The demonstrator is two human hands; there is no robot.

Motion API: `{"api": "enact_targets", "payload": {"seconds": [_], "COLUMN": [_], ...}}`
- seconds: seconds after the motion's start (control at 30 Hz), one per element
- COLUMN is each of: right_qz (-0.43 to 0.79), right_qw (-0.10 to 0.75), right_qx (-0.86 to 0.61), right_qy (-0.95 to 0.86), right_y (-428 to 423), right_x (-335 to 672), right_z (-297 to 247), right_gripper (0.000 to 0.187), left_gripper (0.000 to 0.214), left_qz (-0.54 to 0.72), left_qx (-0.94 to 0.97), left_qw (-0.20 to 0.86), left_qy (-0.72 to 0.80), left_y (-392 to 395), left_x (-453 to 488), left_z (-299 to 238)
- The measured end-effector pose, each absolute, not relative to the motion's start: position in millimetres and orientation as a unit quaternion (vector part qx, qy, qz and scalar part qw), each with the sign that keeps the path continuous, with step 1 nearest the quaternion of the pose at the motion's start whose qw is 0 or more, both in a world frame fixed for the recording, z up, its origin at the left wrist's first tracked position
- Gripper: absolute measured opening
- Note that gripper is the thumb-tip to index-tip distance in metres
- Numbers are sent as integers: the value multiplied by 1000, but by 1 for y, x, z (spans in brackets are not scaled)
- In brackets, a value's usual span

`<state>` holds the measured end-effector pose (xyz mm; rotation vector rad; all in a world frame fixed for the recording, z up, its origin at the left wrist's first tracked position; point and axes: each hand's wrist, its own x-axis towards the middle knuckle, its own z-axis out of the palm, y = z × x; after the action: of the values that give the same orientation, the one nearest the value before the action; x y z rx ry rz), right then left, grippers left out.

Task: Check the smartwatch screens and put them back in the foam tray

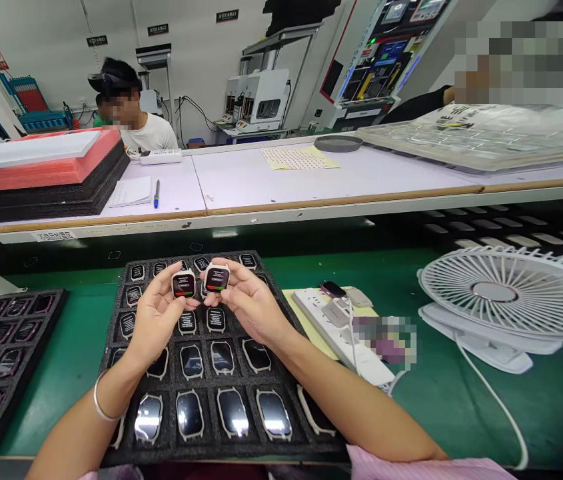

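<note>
Watch (184,285) pinched in left hand (155,317), second watch (216,279) in right hand (252,307)
Likely light, stiff; grip edges; hidden backs perhaps slippery.

Wall sign (226,15) — “测试” — partly legible

- The scene is brightly and evenly lit in cool white.
- White glare is reflected by the dark rectangular glass watches with beige frames (232,411) in the nearest rows.
- Deep shadow is cast beneath the long white shelf with a brown edge (241,177).
- The round white plastic fan (495,291) is stretched by wide-angle distortion.
- Patches at upper left, upper right and right of centre are coarsely pixelated.
</note>
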<state>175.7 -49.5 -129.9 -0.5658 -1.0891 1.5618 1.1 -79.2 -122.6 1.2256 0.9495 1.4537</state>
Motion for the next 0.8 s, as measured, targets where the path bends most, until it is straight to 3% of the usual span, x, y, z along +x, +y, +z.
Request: {"api": "enact_targets", "payload": {"seconds": [0.8], "right_qz": [656], "right_qw": [531], "right_qx": [-251], "right_qy": [-474], "right_y": [-51], "right_x": [175], "right_z": [-131], "right_gripper": [44], "left_gripper": [49], "left_qz": [602], "left_qx": [508], "left_qw": [474], "left_qy": [393], "left_y": [-78], "left_x": [2], "left_z": [-124]}}
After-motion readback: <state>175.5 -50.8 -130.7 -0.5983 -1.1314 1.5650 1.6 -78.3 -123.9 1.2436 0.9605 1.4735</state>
